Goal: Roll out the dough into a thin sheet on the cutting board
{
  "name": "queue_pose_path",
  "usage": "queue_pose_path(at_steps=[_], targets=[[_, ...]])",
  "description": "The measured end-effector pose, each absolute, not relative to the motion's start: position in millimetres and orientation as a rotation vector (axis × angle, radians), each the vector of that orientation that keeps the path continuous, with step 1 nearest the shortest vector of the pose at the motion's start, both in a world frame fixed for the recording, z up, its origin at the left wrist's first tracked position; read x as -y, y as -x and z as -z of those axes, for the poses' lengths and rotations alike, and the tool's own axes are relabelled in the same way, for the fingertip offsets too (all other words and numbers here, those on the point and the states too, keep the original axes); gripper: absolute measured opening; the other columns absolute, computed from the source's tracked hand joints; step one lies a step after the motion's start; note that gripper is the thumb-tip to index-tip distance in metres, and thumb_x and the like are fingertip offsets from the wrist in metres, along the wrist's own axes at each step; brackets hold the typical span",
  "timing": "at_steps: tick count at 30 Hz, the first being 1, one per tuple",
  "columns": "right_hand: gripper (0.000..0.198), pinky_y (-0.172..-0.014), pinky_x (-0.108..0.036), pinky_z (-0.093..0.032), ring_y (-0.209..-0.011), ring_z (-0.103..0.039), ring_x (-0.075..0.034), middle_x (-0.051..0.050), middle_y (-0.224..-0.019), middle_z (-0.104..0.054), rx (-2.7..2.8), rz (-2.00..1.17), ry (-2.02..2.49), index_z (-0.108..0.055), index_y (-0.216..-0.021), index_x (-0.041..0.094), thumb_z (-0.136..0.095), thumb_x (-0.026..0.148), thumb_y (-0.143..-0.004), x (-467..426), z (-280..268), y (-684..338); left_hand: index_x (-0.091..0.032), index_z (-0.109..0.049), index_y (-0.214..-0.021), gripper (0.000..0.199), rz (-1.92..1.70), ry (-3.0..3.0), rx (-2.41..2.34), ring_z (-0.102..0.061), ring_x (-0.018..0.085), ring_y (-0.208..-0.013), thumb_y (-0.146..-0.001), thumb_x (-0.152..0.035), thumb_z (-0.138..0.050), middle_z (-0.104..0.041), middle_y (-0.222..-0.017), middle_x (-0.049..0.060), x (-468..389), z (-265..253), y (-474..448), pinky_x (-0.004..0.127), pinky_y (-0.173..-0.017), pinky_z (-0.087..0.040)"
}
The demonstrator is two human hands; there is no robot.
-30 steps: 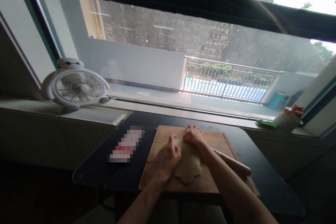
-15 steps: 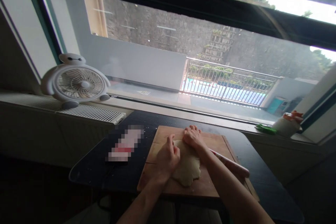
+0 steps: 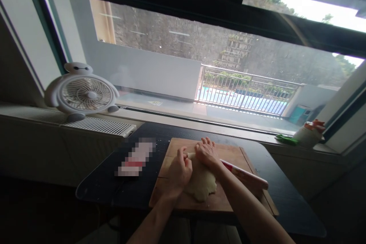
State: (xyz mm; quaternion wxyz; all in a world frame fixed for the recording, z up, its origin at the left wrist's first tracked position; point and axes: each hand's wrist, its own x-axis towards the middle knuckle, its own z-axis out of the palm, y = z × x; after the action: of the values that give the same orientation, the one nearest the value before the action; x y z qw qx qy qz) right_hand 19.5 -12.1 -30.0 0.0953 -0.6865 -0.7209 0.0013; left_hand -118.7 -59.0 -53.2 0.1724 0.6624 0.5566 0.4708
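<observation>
A flattened piece of pale dough (image 3: 202, 183) with a ragged near edge lies on a wooden cutting board (image 3: 230, 153). My left hand (image 3: 180, 169) is at its left side, fingers curled in a closed grip on the dough's edge; the fingertips are partly hidden. At the far edge, my right hand (image 3: 206, 151) lies across the dough with its fingers stretched out and palm down. A rolling pin (image 3: 251, 178) with a red-marked part rests on the board to the right, partly behind my right forearm.
The board sits on a dark table (image 3: 100, 187). A blurred pink and red item (image 3: 137, 158) lies left of the board. Beyond, a white fan (image 3: 85, 93) stands on a radiator (image 3: 105, 126). A light round container (image 3: 309, 135) and a green item (image 3: 286, 139) sit on the right windowsill.
Both hands have shifted slightly left in the view, and more of the rolling pin's red part shows. The camera view has moved a little. My hands keep contact with the dough.
</observation>
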Motion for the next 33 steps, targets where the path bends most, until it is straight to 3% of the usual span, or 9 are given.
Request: queue_pose_path(at_steps=[11, 16, 23, 33], targets=[[0.042, -0.100, -0.050, -0.019, -0.129, -0.021, -0.027, -0.012, -0.137, -0.036, 2.156, -0.072, 2.001, -0.055, -0.112, 0.018, -0.020, 0.034, -0.092, 11.7, 25.2, -21.1, -0.020, -0.044, -0.116, 0.041, -1.350, -1.943, -1.610, -0.061, 0.016, -0.083, -0.076, -0.011, -0.045, -0.065, -0.089, 0.003, 52.9, 59.2, 118.1, 0.027, -0.075, -0.045], [0.044, -0.103, -0.049, -0.012, -0.133, -0.013, -0.026, -0.011, -0.141, -0.031, 2.256, 0.002, 1.849, -0.047, -0.122, 0.018, -0.021, 0.037, -0.092, 25.9, 29.7, -16.6, -0.020, -0.044, -0.117, 0.040, -1.346, -1.926, -1.620, -0.062, 0.017, -0.085, -0.077, -0.012, -0.044, -0.065, -0.092, 0.005, 53.4, 60.0, 118.4, 0.028, -0.076, -0.045], [0.042, -0.100, -0.055, -0.014, -0.133, -0.011, -0.030, -0.013, -0.141, -0.029, 2.185, -0.076, 2.146, -0.058, -0.110, 0.017, -0.023, 0.031, -0.090, -20.8, 23.8, -28.3, -0.020, -0.044, -0.116, 0.040, -1.342, -1.922, -1.622, -0.061, 0.018, -0.086, -0.077, -0.011, -0.043, -0.066, -0.091, 0.004, 52.3, 60.3, 118.2, 0.028, -0.076, -0.045], [0.043, -0.103, -0.046, -0.016, -0.133, -0.013, -0.024, -0.010, -0.141, -0.030, 2.284, -0.050, 1.869, -0.045, -0.123, 0.020, -0.018, 0.035, -0.094, 25.9, 24.3, -14.7, -0.020, -0.043, -0.118, 0.041, -1.282, -1.888, -1.640, -0.062, 0.017, -0.090, -0.078, -0.011, -0.043, -0.066, -0.097, 0.005, 57.1, 52.5, 117.4, 0.028, -0.080, -0.046]])
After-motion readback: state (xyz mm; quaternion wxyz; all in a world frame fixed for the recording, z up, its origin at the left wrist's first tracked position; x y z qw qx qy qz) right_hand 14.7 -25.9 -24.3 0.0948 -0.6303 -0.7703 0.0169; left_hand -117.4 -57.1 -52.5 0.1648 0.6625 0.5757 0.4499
